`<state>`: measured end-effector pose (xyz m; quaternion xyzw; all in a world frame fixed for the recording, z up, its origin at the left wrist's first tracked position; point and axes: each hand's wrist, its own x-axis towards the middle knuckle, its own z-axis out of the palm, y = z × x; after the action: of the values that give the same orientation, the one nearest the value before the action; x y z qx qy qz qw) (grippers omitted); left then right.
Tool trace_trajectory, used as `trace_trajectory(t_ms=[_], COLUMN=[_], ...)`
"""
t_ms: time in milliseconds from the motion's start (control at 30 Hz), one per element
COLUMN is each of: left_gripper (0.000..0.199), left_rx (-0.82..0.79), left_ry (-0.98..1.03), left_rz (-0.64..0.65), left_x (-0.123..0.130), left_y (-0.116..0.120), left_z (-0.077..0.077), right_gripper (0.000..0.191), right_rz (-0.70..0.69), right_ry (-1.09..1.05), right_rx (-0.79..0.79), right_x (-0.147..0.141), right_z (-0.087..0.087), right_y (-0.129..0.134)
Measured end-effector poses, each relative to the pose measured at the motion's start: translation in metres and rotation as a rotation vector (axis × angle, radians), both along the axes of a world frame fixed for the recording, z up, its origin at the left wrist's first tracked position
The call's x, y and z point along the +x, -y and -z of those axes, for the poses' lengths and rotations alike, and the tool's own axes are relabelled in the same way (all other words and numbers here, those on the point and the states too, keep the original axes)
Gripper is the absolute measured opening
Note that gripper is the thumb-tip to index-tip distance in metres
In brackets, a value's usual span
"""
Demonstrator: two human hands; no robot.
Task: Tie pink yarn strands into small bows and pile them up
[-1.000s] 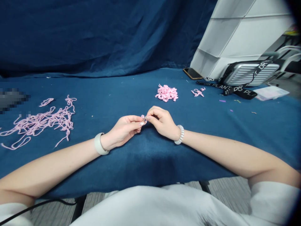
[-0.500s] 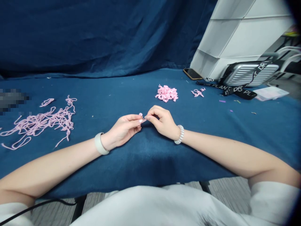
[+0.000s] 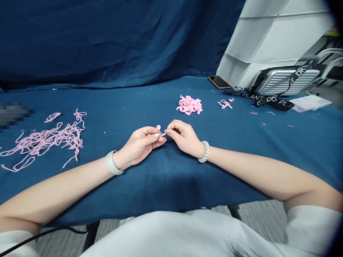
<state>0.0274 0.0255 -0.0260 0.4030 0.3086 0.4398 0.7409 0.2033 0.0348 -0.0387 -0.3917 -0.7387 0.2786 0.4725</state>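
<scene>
A short piece of pink yarn runs between my two hands above the front of the table, with a small loop or knot standing up above my left fingers. My left hand pinches it between thumb and fingers. From the other side, my right hand grips its end with thumb and index finger. Beyond my hands lies a heap of small knotted pink yarn pieces. To the right of that heap are a few separate pink pieces.
Loose pink yarn strands sprawl at the left, near a small bundle. At the back right are a phone, a black lettered strap, a silver ridged case and a clear flat packet. Paper scraps dot the blue cloth.
My left fingers have shifted slightly on the yarn, and a bit more of it shows between my hands. The right hand keeps nearly the same place and pinch.
</scene>
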Motion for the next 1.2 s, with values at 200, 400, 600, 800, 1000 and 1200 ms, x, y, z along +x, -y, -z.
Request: trace_trajectory(t_ms=[200, 400, 600, 800, 1000, 1200], left_gripper=[0.012, 0.012, 0.014, 0.02, 0.017, 0.018], left_rx=[0.157, 0.06, -0.03, -0.061, -0.046, -0.012], left_ry=[-0.095, -0.088, -0.132, -0.267, -0.361, -0.43], left_rz=[-0.053, 0.014, 0.031, 0.08, 0.141, 0.173], left_x=[0.0006, 0.0037, 0.0031, 0.0028, 0.0038, 0.0037], left_y=[0.0001, 0.0041, 0.0047, 0.0044, 0.0033, 0.0021], left_z=[0.0027, 0.0027, 0.0026, 0.0013, -0.0004, 0.001], right_gripper=[0.018, 0.016, 0.015, 0.014, 0.014, 0.023], right_rz=[0.012, -0.026, -0.061, -0.138, -0.229, -0.235], right_ry=[-0.045, -0.044, -0.018, 0.054, 0.065, -0.082], right_rx=[-0.005, 0.144, 0.21, 0.146, 0.07, -0.315], right_x=[0.001, 0.0008, 0.0016, 0.0028, 0.0028, 0.0002], right_z=[-0.0006, -0.0013, -0.0021, -0.001, -0.0003, -0.0002], right_y=[0.0, 0.0031, 0.0055, 0.0046, 0.0038, 0.0022])
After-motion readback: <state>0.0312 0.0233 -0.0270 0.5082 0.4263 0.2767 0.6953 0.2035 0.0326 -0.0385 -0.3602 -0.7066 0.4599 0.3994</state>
